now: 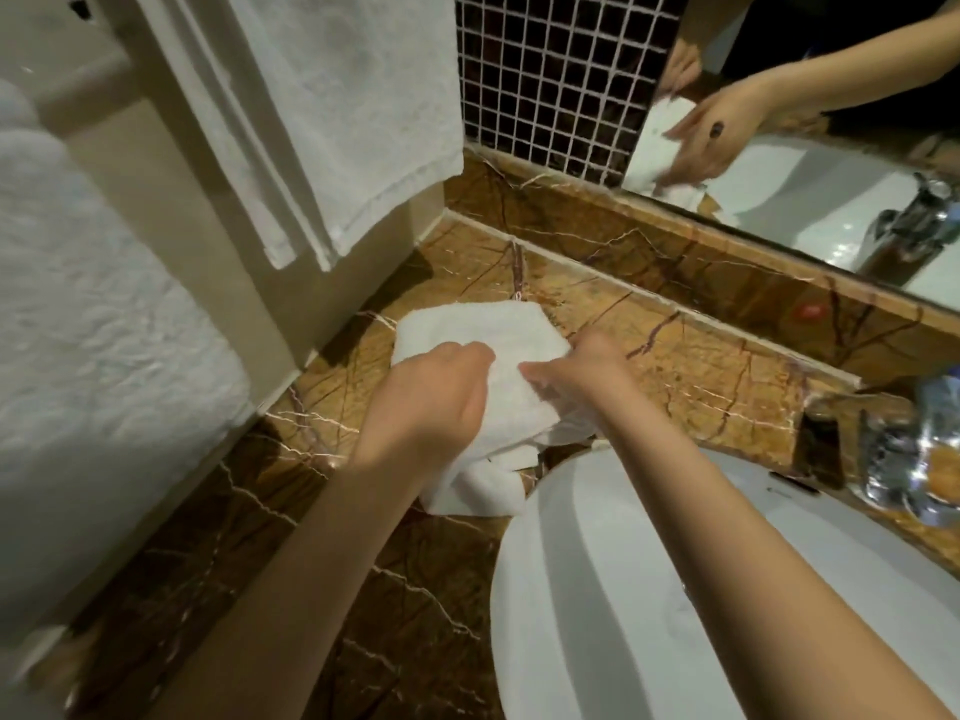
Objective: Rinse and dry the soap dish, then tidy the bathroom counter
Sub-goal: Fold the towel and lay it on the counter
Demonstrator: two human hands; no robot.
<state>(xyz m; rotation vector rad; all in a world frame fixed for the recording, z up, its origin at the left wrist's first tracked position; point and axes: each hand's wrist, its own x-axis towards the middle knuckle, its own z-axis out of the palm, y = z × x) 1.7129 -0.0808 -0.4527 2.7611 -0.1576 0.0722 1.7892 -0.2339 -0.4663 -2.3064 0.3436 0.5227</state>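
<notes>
A small white towel (483, 330) lies partly folded on the brown marble counter (701, 376), left of the sink. My left hand (431, 392) grips its near left edge. My right hand (582, 366) pinches the cloth on its right side. A loose end of the towel (478, 491) hangs toward the rim of the white sink (623, 589). No soap dish shows; whether one sits under the cloth I cannot tell.
A chrome tap (914, 449) stands at the right behind the basin. A white towel (353, 111) hangs on the wall at upper left and a bulky white towel (88, 330) fills the left edge. A mirror (810, 163) above the ledge reflects my hands.
</notes>
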